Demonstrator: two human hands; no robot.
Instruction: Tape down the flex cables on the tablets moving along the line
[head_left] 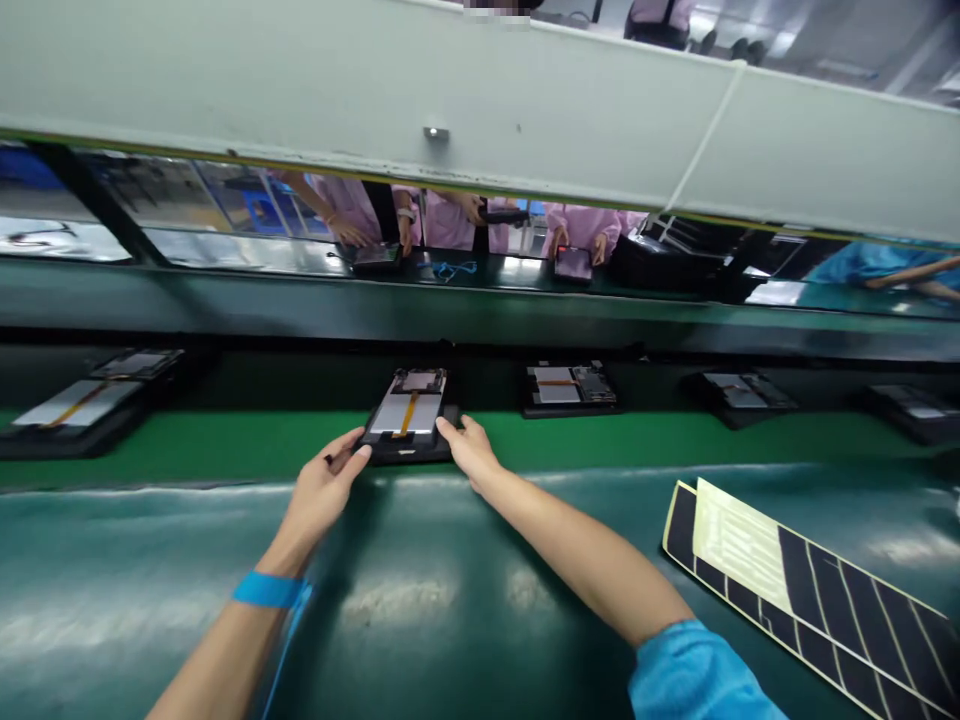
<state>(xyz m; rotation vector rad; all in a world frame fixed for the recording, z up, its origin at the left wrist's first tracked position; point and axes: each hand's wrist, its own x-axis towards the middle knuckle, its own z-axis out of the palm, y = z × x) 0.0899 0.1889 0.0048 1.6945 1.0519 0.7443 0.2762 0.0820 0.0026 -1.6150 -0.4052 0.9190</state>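
An open-backed tablet (388, 414), with pale battery cells, an orange strip down the middle and a circuit board at its far end, lies in a dark tray or frame over the green belt. My left hand (324, 492) grips its near left corner, thumb on the rim and fingers at the side. On the opposite side, my right hand (471, 450) holds the right edge, with the thumb pressed near the battery. The undersides of both grips are hidden. A blue band (268, 590) with a cord circles my left wrist.
Similar open tablets sit along the green belt (247, 440), one at left (94, 395) and one at right (570, 386). Sheets of black adhesive pieces (825, 590) lie on the near bench. A pale overhead panel (337, 90) spans the top; co-workers in pink (450, 220) handle devices beyond.
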